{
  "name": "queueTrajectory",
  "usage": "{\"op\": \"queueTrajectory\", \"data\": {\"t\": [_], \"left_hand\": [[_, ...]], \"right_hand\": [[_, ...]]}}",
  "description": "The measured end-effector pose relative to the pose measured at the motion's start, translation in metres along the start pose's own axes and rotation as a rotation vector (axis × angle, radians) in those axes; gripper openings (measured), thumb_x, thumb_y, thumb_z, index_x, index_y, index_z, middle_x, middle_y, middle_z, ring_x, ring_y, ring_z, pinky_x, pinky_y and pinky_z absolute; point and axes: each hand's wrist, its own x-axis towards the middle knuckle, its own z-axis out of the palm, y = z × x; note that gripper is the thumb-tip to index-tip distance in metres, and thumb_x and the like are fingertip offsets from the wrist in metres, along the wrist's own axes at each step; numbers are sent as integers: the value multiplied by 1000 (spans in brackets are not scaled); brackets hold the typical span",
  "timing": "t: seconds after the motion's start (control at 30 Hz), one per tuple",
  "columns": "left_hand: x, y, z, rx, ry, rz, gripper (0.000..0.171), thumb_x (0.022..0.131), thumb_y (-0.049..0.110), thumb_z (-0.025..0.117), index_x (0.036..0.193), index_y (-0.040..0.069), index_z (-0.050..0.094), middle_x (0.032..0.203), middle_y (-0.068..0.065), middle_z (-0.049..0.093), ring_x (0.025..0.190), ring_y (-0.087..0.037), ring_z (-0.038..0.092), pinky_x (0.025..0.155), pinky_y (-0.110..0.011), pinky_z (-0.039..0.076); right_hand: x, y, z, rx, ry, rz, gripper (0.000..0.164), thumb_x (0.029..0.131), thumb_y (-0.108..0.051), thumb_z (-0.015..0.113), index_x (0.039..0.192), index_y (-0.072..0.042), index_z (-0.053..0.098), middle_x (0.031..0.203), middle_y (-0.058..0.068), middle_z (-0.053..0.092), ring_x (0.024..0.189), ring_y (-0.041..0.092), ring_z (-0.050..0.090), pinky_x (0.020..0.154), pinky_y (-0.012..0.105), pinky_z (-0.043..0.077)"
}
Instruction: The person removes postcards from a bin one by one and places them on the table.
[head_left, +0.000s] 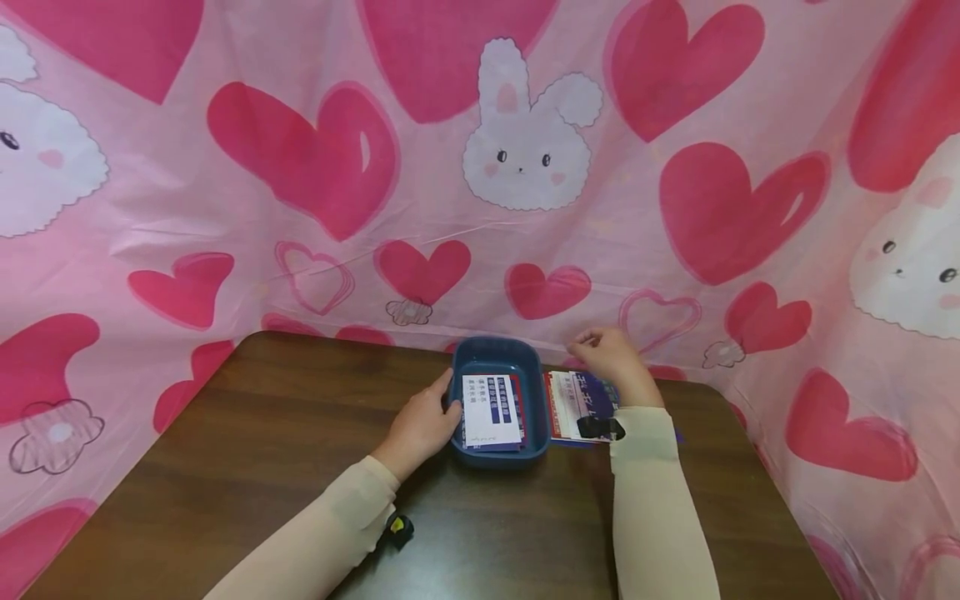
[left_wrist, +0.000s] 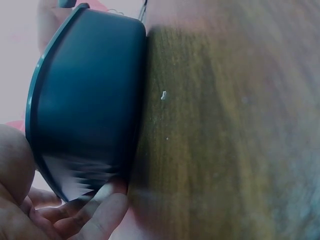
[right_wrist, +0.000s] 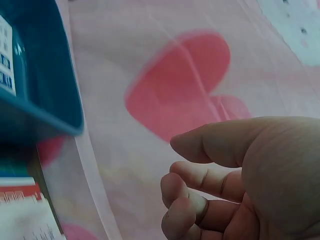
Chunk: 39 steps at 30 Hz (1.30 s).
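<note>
A dark blue plastic bin (head_left: 501, 460) stands near the far side of the table. My left hand (head_left: 423, 421) holds it by its left side, thumb at the rim and fingers along the outer wall. In the left wrist view, curled fingers (left_wrist: 102, 212) meet the end of the bin. Printed cards (head_left: 491, 408) lie stacked inside it, a white one with dark blue print on top. Beyond a second spread of cards (head_left: 562, 404), right of the bin, my right hand (head_left: 611, 358) is raised, fingers loosely bent around nothing. Its forearm and wrist hide part of that spread.
The brown wooden table (head_left: 300, 433) reaches back to a pink curtain (head_left: 525, 242) with hearts and rabbits, which also runs along both sides. Each wrist wears a black strap-on camera, the left one (head_left: 397, 531) low beside the sleeve.
</note>
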Motion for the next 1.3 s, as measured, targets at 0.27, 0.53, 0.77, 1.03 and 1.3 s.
{"op": "queueTrajectory", "data": {"t": [0.27,0.53,0.77,1.03,1.3], "left_hand": [[-1,1,1,0,-1,14,74,114,34,66,179,17,35,179,-11,48,164,-41,51,128,-68,43],[-1,2,0,-21,-10,8,74,114,35,66,180,19,35,179,-11,48,164,-40,51,128,-67,43],[1,2,0,-13,-15,8,74,115,36,64,180,20,34,179,-11,48,163,-39,52,128,-66,44],[1,1,0,0,-14,9,73,115,35,65,180,21,35,178,-12,51,161,-41,54,126,-68,46],[-1,0,-2,3,-5,11,72,115,34,65,179,20,36,176,-13,52,160,-41,55,126,-68,46]], "right_hand": [[6,-29,32,4,-56,-59,32,107,-36,74,123,-8,77,113,17,79,100,32,74,92,49,66],[17,-63,77,-92,-161,-90,25,105,-33,80,115,-10,79,91,11,77,76,24,72,73,37,65],[20,-77,110,-335,-209,-62,46,100,-39,86,129,-5,78,103,12,80,77,26,77,76,42,70],[17,-75,124,-492,-211,-36,80,88,-45,97,151,-5,69,139,17,79,112,32,77,113,58,61],[17,-75,120,-416,-186,-74,65,83,-26,103,136,-3,73,123,15,81,101,29,76,106,53,65]]}}
